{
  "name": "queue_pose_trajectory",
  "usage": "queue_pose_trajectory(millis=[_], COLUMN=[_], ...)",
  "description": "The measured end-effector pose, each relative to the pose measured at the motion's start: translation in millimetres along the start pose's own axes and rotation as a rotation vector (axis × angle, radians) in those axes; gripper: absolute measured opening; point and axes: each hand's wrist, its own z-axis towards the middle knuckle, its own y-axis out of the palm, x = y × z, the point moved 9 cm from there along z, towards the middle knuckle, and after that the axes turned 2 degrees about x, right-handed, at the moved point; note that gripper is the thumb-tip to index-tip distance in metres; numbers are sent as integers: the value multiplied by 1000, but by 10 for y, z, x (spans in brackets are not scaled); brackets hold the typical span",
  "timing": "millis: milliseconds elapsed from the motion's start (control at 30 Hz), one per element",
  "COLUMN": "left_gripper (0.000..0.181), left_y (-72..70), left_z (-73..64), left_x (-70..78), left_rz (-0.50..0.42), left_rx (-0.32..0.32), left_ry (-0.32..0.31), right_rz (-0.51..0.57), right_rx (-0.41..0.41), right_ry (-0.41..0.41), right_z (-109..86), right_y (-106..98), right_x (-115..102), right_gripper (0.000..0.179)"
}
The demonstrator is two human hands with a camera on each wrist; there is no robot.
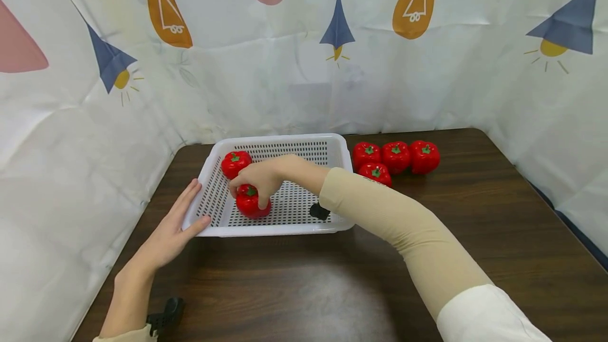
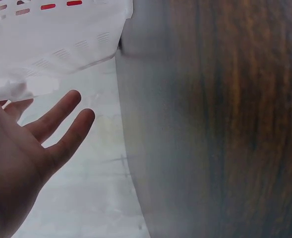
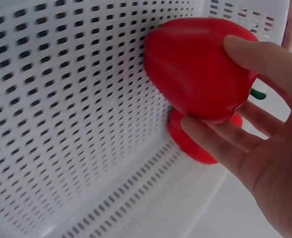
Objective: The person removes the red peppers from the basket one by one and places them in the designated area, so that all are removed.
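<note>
My right hand (image 1: 263, 176) reaches into the white perforated basket (image 1: 223, 230) and grips a red bell pepper (image 1: 252, 203) by its sides. In the right wrist view, thumb and fingers hold this bell pepper (image 3: 195, 64) close to the basket floor; whether it touches the floor I cannot tell. Behind it in the basket sits another red bell pepper (image 1: 235, 163). My left hand (image 1: 173, 232) rests against the basket's left side near the front corner, its fingers fairly straight and its thumb at the rim. The left wrist view shows fingers spread beside the basket wall (image 2: 71, 34).
Several red bell peppers (image 1: 396, 157) stand grouped on the dark wooden table (image 1: 475, 215), to the right of the basket. White printed cloth (image 1: 304, 94) hangs behind and along both sides of the table.
</note>
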Motion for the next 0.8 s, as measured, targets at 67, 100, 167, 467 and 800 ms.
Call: queue_pose_trajectory(millis=[67, 100, 167, 467, 800], left_gripper=[82, 82, 82, 82, 82], left_y=[7, 9, 10, -2, 1], left_z=[-1, -2, -4, -16, -20], left_x=[-3, -3, -2, 26, 24], left_rz=[-1, -2, -3, -20, -13], left_rx=[0, 0, 2, 11, 13], left_ry=[0, 1, 3, 23, 18], right_rz=[-1, -3, -11, -7, -5], right_rx=[-11, -14, -16, -12, 16], right_ry=[8, 10, 14, 30, -7], right_z=[-60, -95, -167, -478, -808], right_y=[10, 12, 5, -95, -174], right_x=[13, 17, 25, 44, -50], right_gripper=[67, 67, 66, 66, 68])
